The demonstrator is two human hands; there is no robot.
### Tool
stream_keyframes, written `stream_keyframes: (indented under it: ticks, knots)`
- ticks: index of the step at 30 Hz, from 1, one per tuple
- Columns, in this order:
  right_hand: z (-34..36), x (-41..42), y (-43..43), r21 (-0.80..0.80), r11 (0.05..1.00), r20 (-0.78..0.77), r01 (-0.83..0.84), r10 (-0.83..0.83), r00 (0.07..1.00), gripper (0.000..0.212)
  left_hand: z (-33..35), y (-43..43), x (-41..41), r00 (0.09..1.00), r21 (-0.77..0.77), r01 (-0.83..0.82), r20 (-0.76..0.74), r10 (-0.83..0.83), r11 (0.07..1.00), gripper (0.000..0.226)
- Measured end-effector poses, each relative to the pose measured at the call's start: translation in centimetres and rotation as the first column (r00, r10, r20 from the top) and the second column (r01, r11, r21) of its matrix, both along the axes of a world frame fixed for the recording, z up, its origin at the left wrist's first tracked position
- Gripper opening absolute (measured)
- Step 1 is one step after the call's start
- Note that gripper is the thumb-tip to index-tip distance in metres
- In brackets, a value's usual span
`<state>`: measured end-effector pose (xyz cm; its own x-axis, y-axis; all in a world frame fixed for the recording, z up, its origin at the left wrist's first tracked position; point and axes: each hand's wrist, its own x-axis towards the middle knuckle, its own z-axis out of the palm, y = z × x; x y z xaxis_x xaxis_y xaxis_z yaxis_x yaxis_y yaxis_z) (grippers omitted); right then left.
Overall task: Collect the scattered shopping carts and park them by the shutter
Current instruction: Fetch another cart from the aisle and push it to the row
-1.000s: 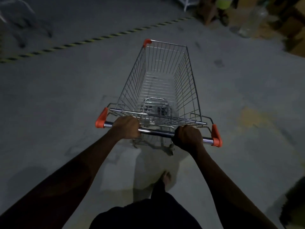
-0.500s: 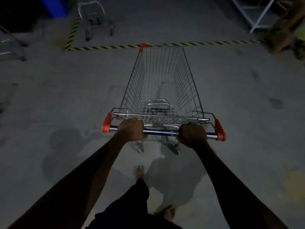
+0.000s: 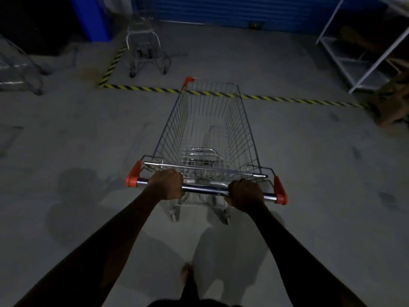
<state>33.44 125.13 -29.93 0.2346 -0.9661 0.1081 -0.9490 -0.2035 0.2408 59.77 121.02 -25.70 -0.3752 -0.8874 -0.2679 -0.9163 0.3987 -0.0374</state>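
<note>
grey floor [image 3: 321,173] | hazard tape [image 3: 276,99] | near cart [image 3: 207,151] | far cart [image 3: 143,47] | white rack [image 3: 358,69]

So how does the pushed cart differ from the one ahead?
The pushed cart is gripped by the left hand and right hand; the parked cart stands untouched. The pushed cart just reaches the striped tape; the parked cart sits beyond it, by the shutter. Both are wire.

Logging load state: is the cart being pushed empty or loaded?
Empty: the cart holds nothing; the bare floor shows through its wire basket bottom and sides.
</note>
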Motion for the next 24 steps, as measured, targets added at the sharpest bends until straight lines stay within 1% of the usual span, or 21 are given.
stream_keyframes:
  ticks: [5,7,10,14,16,18,20,24]
  knots:
    - [1.9,2.6,-9.2,0.173,0.985,0.088,-0.022,0.007,0.996,0.042,0.3,-8.9,2.3,1.0,0.021,-0.014,-0.007,0.014,1.0,0.041]
    - [2.7,3.6,-13.2,0.248,0.968,0.175,-0.024,-0.021,0.984,0.042,0.4,-12.6,2.8,0.999,0.041,-0.039,-0.015,0.04,0.998,0.043]
    - [2.6,4.0,-19.1,0.302,0.953,0.233,-0.019,-0.054,0.971,0.041,0.4,-18.0,3.2,0.998,0.021,-0.065,0.003,0.065,0.998,0.043]
    - [2.1,3.9,-27.9,0.247,0.968,0.216,-0.041,-0.014,0.976,0.044,0.3,-26.1,3.0,0.994,0.0,-0.109,0.033,0.109,0.994,0.038]
    - [2.5,3.8,-32.7,0.282,0.959,0.188,-0.017,-0.038,0.981,0.046,0.4,-30.3,2.5,0.988,0.001,-0.149,0.03,0.148,0.989,0.039]
    - [3.0,3.3,-37.2,0.305,0.952,0.153,-0.022,-0.026,0.988,0.047,0.7,-34.1,1.8,0.984,0.002,-0.173,0.039,0.173,0.985,0.044]
    - [3.4,2.4,-41.3,0.316,0.948,0.128,-0.045,0.004,0.992,0.046,1.1,-37.9,1.0,0.983,0.042,-0.179,0.05,0.177,0.983,0.052]
    - [3.6,1.2,-50.1,0.352,0.933,0.108,-0.072,0.035,0.994,0.045,0.8,-45.8,-0.1,0.973,0.11,-0.229,0.033,0.227,0.967,0.046]
